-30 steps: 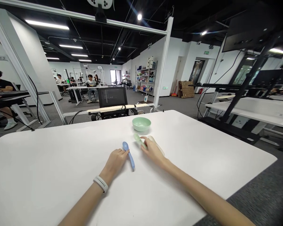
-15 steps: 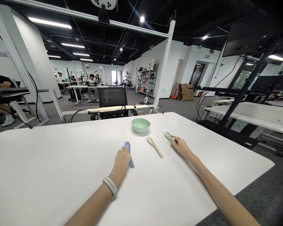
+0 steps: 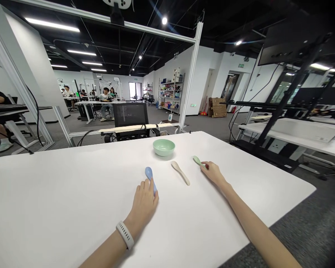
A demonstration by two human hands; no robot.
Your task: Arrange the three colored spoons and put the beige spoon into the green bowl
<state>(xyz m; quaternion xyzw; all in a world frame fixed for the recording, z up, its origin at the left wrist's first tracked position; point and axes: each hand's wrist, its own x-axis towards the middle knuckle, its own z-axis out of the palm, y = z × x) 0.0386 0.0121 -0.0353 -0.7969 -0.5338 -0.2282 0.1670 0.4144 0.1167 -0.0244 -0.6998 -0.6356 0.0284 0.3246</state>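
Observation:
On the white table [image 3: 58, 193] my left hand [image 3: 144, 203] lies flat over the handle of a blue spoon [image 3: 149, 173], whose bowl sticks out past my fingertips. My right hand [image 3: 213, 173] is closed on the handle of a green spoon [image 3: 197, 160] that rests on the table, right of centre. Between the two hands lies a beige spoon [image 3: 180, 172], untouched. A pale green bowl [image 3: 163, 147] stands just beyond the spoons. A white band sits on my left wrist.
A black office chair [image 3: 131, 119] stands behind the table's far edge. A metal frame post [image 3: 190, 74] rises behind the bowl. Another white desk [image 3: 296, 130] and a black stand are at the right. Several people sit at desks far back left.
My right hand carried the green spoon from beside the blue one to the right, uncovering the beige spoon. My left hand slid down the blue spoon's handle and flattened on it.

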